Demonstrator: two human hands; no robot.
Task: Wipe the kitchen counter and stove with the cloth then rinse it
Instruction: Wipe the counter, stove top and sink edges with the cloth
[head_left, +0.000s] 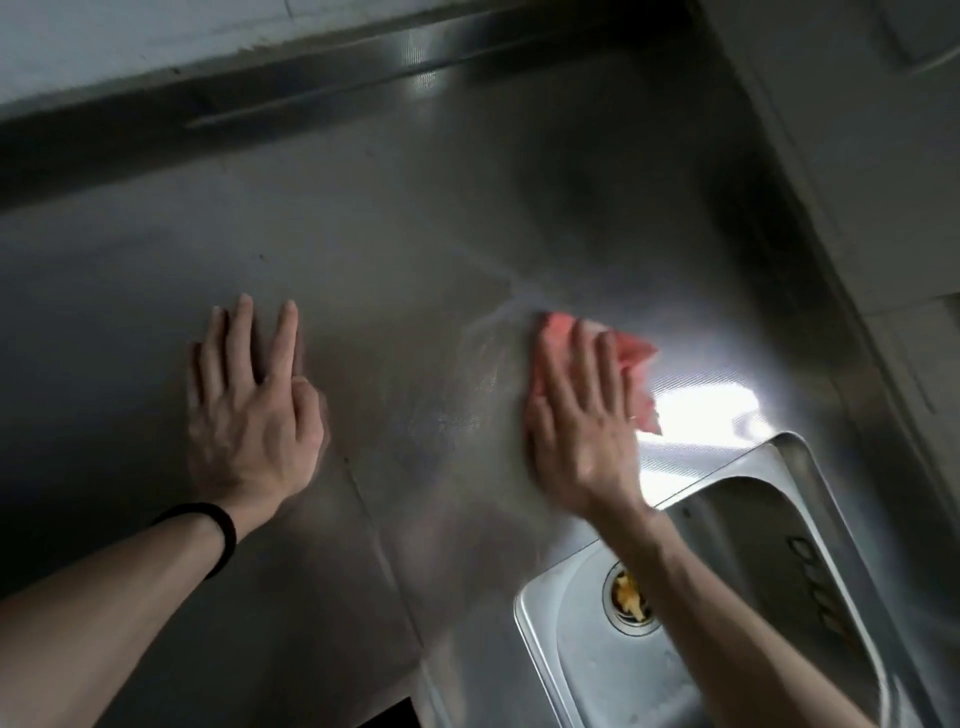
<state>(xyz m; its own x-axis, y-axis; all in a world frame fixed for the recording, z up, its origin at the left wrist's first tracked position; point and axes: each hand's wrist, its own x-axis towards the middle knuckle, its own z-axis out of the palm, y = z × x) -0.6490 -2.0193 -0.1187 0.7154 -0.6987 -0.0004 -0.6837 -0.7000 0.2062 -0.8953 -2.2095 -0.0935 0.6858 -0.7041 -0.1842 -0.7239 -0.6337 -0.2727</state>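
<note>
Steel counter (415, 234) fills nearly the whole view, brushed and dull, running back to a raised lip under a pale wall (104, 47) and catching hard glare toward the right. Its near right corner holds the sink (571, 654), with yellowish scraps sitting in the drain (630, 597). The left hand (249, 415) lies flat on bare metal, fingers mostly straight, holding nothing (a dark band (221, 540) circles that wrist). The right hand (587, 431) presses with extended fingers on the pink cloth (636, 356), which lies on the counter just behind the sink; blur hides where the thumb sits. That cloth looks light, limp and probably damp. It should slide easily on steel yet bunch under a loose palm, so a flat press over its middle suits wiping, and a gathered fistful suits rinsing.
</note>
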